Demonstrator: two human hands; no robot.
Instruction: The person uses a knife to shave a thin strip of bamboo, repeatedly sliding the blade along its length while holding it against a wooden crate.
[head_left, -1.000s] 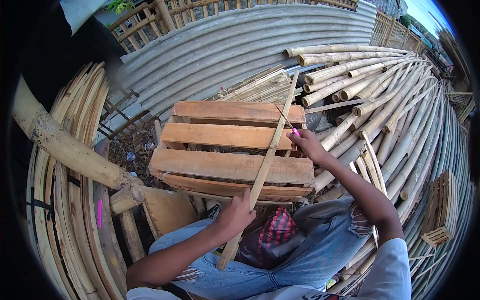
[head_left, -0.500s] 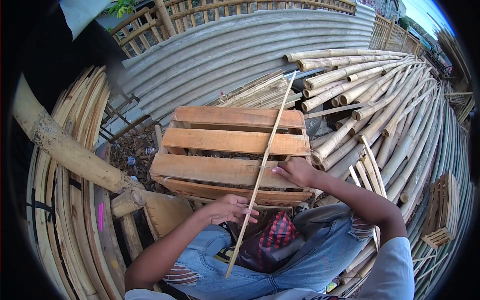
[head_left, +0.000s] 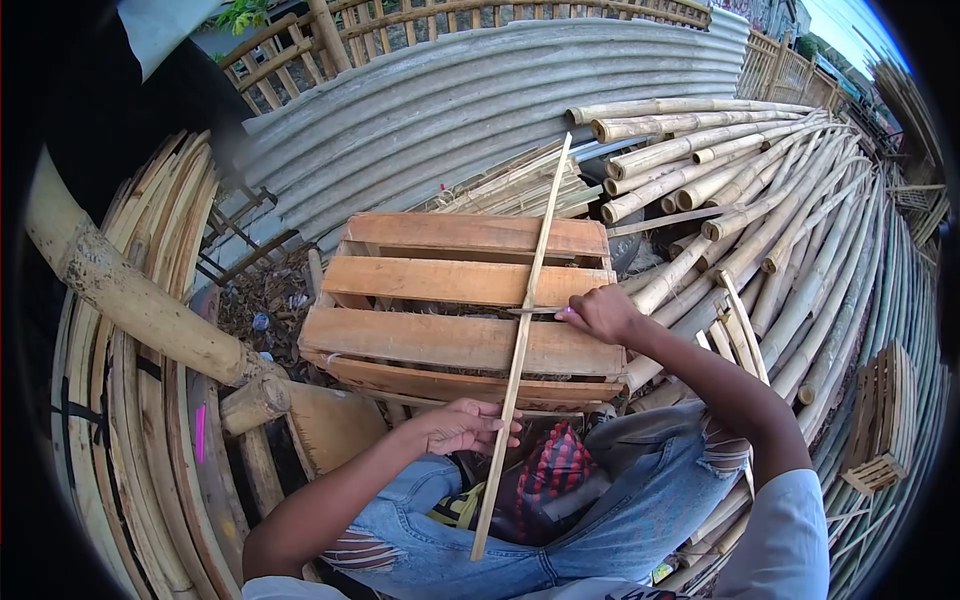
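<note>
A long thin bamboo strip [head_left: 523, 340] slants across the wooden crate [head_left: 430, 280], its lower end over my lap. My left hand [head_left: 468, 427] holds the strip below the crate's front edge, with fingers curled around it. Above the crate's right part, my right hand [head_left: 603, 313] is closed on the handle end of a thin knife [head_left: 538, 310]. The knife's blade lies across the strip, pointing left. Most of the handle is hidden in my fingers.
Bamboo poles [head_left: 740, 190] fan out at the right. Split bamboo [head_left: 130, 430] and a thick pole [head_left: 150, 305] stand at the left. Corrugated sheeting [head_left: 480, 90] runs behind the crate. A smaller slatted crate [head_left: 880, 420] is at far right.
My right hand and the knife have moved up and slightly right. The strip now stands a little steeper, its top shifted left and its lower end right.
</note>
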